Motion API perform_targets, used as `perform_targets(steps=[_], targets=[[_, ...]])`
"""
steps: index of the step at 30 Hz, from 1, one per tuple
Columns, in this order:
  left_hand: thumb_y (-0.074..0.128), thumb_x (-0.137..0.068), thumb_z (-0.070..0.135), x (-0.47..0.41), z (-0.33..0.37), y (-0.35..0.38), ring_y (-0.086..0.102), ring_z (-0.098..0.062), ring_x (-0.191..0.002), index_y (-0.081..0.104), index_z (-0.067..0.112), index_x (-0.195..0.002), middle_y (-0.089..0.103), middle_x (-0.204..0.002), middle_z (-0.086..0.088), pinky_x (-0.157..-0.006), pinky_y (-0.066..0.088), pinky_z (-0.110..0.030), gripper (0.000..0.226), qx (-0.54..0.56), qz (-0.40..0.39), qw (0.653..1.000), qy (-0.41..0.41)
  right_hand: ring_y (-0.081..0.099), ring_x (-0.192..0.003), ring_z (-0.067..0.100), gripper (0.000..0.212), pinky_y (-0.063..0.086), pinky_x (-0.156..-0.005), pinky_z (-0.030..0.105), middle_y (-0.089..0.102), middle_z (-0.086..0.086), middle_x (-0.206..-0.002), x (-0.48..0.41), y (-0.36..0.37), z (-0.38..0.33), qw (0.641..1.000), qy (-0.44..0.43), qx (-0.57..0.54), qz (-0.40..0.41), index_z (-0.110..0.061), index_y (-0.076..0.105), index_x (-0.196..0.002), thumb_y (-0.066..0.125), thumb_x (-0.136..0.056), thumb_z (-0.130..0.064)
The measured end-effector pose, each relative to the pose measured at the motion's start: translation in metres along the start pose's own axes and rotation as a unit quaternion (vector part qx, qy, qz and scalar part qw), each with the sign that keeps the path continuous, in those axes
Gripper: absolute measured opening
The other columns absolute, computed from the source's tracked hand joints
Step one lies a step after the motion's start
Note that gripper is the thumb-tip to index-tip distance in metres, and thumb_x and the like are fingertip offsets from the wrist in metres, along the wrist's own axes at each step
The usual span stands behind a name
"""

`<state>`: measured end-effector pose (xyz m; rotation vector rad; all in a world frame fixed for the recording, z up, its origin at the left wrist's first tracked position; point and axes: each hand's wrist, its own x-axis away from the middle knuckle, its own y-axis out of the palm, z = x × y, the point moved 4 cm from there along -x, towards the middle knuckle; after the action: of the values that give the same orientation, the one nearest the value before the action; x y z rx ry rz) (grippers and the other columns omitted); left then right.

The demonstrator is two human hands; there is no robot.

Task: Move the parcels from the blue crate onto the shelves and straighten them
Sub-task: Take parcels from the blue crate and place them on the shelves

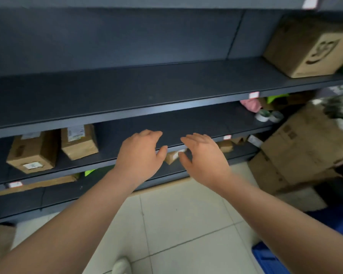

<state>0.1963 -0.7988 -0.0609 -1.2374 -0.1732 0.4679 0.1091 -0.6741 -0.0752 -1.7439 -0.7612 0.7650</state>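
Note:
My left hand and my right hand are stretched out side by side in front of the dark grey shelves, fingers apart and empty. Between them shows a small brown parcel on a lower shelf; neither hand grips it. Two brown parcels with white labels, one and another, stand on the middle shelf at the left. A big cardboard box sits on the upper shelf at the right. A corner of the blue crate shows at the bottom right.
Large cardboard boxes are stacked on the floor at the right. Tape rolls and a pink bag lie at the right end of the middle shelf. A flat brown parcel lies on the lower shelf, left. Pale floor tiles are below.

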Motion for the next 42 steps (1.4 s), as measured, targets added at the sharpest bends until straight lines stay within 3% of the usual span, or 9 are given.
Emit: perform_targets(steps=[5,11,16,22,33,37,42], targets=[[0.046,-0.094,0.043,0.004,0.132,-0.025,0.053,-0.023,-0.114,0.051,0.023,-0.133,0.055,-0.13,0.001,-0.093,0.042,-0.036,0.043,0.004,-0.039,0.995,0.097,0.053,-0.117,0.024,0.035,0.032,-0.106,0.033,0.063,0.005,-0.118,0.088,-0.096,0.056,0.996,0.086,0.009,0.038,-0.011,0.061,-0.119,0.054,-0.09,-0.029],[0.046,-0.093,0.044,0.009,0.26,-0.021,0.054,-0.023,-0.107,0.053,0.023,-0.129,0.059,-0.122,0.001,-0.086,0.043,-0.035,0.043,0.01,-0.087,0.973,0.214,0.039,-0.132,0.022,0.046,0.02,-0.113,0.033,0.052,0.003,-0.136,0.178,-0.164,0.118,0.974,0.215,0.037,0.059,-0.015,0.05,-0.134,0.048,-0.094,-0.036],[0.046,-0.093,0.046,0.013,0.345,-0.005,0.051,-0.021,-0.118,0.048,0.022,-0.136,0.054,-0.134,0.001,-0.097,0.042,-0.035,0.05,0.042,-0.134,0.944,0.298,0.032,-0.136,0.019,0.043,0.012,-0.114,0.028,0.048,0.0,-0.139,0.249,-0.196,0.161,0.939,0.333,0.049,0.068,-0.019,0.047,-0.135,0.043,-0.095,-0.036],[0.041,-0.095,0.047,0.015,0.419,0.021,0.049,-0.017,-0.12,0.043,0.024,-0.14,0.049,-0.138,0.004,-0.099,0.04,-0.033,0.05,0.042,-0.197,0.895,0.399,0.033,-0.136,0.018,0.044,0.013,-0.115,0.03,0.049,-0.003,-0.139,0.318,-0.214,0.2,0.878,0.468,0.036,0.089,-0.02,0.047,-0.136,0.047,-0.095,-0.036],[0.041,-0.095,0.047,0.037,0.513,0.107,0.049,-0.017,-0.121,0.043,0.023,-0.139,0.048,-0.139,0.004,-0.098,0.041,-0.032,0.05,-0.003,-0.309,0.816,0.488,0.032,-0.136,0.012,0.046,0.018,-0.116,0.032,0.046,-0.009,-0.141,0.427,-0.195,0.248,0.753,0.648,0.0,0.112,-0.022,0.045,-0.139,0.045,-0.096,-0.037],[0.041,-0.096,0.045,0.036,0.563,0.134,0.047,-0.017,-0.123,0.039,0.023,-0.142,0.045,-0.142,0.004,-0.099,0.04,-0.031,0.051,-0.007,-0.319,0.809,0.494,0.037,-0.132,0.014,0.044,0.02,-0.114,0.028,0.05,-0.006,-0.137,0.458,-0.204,0.288,0.733,0.67,0.007,0.119,-0.019,0.047,-0.137,0.047,-0.095,-0.035],[0.043,-0.095,0.045,0.029,0.635,0.171,0.054,-0.015,-0.114,0.044,0.022,-0.137,0.05,-0.136,0.004,-0.092,0.046,-0.031,0.048,-0.013,-0.303,0.819,0.488,0.044,-0.125,0.019,0.041,0.027,-0.109,0.029,0.056,-0.001,-0.13,0.486,-0.226,0.368,0.739,0.662,0.008,0.128,-0.016,0.051,-0.133,0.047,-0.095,-0.031]])
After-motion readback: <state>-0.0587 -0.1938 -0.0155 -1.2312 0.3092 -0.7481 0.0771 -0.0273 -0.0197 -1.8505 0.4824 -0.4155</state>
